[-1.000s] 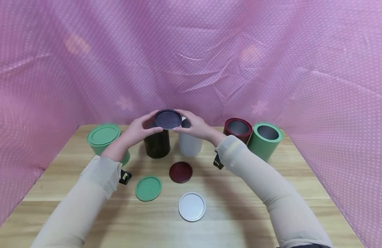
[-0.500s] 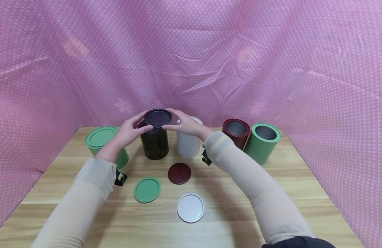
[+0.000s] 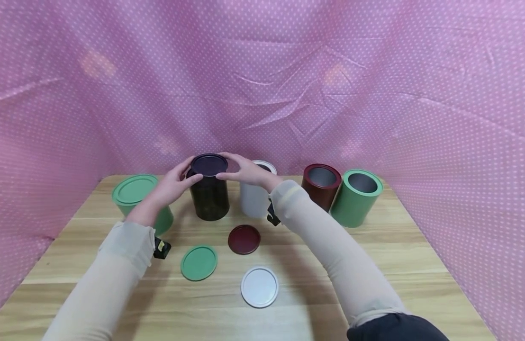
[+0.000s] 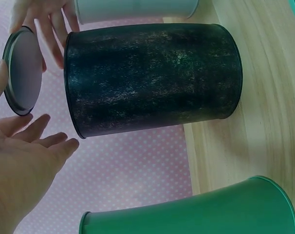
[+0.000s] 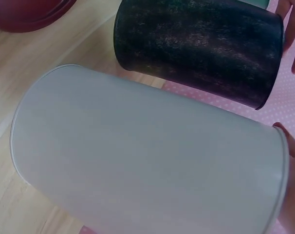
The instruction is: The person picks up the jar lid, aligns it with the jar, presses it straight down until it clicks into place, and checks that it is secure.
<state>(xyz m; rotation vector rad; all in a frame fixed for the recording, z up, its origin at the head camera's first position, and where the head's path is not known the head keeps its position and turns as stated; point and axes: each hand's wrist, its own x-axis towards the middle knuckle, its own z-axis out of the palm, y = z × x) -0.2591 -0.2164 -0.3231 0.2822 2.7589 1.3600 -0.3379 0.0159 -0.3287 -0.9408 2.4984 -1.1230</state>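
Observation:
Both hands hold a round black lid by its edge, close over an upright black canister. My left hand pinches the left side, thumb at the near edge. From the right, my right hand grips the opposite edge. The left wrist view shows a gap between the lid and the rim of the dark, mottled canister. A white canister, open on top, stands just right of the black one, partly behind my right hand; it fills much of the right wrist view.
A green canister with a lid on stands at the left. Open red and green canisters stand at the right. Green, dark red and white lids lie flat on the wooden table. Pink dotted cloth surrounds it.
Both hands have carried the black lid leftward and slightly lower, from between the black and white canisters to over the black one. The lids on the table have stayed put.

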